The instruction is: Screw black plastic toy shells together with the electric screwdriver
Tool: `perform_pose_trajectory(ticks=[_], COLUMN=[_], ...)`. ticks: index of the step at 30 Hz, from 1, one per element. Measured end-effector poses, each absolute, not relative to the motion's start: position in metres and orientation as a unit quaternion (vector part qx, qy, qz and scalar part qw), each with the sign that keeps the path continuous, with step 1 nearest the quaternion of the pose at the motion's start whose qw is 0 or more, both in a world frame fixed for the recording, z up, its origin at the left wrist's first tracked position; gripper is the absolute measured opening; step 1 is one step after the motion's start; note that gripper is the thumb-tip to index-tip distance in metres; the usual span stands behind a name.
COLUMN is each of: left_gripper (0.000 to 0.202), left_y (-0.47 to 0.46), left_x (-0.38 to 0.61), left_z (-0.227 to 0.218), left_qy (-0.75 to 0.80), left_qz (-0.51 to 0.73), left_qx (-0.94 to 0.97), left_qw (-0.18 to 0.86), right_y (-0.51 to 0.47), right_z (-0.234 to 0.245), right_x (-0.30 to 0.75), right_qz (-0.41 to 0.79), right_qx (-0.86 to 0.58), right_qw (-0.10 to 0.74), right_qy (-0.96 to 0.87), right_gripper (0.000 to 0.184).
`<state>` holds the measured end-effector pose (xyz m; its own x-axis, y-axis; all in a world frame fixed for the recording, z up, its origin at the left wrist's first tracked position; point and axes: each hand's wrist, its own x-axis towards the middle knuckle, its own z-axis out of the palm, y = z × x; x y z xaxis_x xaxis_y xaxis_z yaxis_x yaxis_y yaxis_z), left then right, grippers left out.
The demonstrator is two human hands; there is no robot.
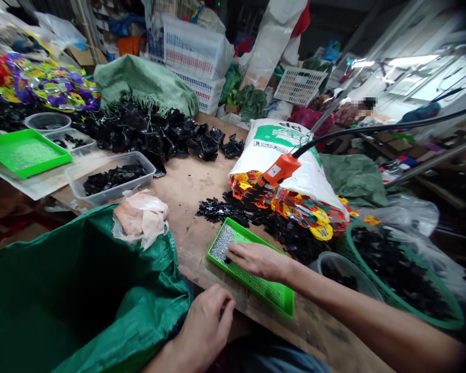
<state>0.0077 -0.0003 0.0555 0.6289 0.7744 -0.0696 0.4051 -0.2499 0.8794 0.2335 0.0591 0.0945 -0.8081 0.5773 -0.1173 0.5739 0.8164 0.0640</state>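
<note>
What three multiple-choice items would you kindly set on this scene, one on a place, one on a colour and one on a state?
1. Where is the right hand?
A) on the green perforated tray
B) inside a clear tub
C) on a white sack

2. What colour is the handle of the corded tool on the white sack?
A) blue
B) orange
C) white

3. What state is the green sack beside the left hand in?
A) tied shut
B) mouth open
C) folded flat

Answers:
1. A, the fingers lie on the tray.
2. B, the handle shows bright orange.
3. B, its dark inside shows through the open mouth.
</note>
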Motion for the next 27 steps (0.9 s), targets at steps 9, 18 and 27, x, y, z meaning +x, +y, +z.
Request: perform_pose_trajectory(ticks=[9,18,27], left_gripper=[0.022,0.022,0.021], left_y=[-0.001,-0.001,0.000], left_x=[0.009,0.010,0.010], left_z=[0.052,0.052,0.051], left_qy=[0.384,0.386,0.381], left_qz=[0.199,0.200,0.193], left_qx=[0.774,0.775,0.775], left_qw=[0.462,0.458,0.465], right_y=[0.078,0.084,0.052], right_z=[0.101,0.118,0.089], right_x=[0.231,0.252,0.269], right_qz=[0.001,0.007,0.020], right_qx=[0.295,0.358,0.358], right_qw=[0.052,0.017,0.011], right_qy=[0.954,0.934,0.934], right_gripper=[0.029,0.030,0.030])
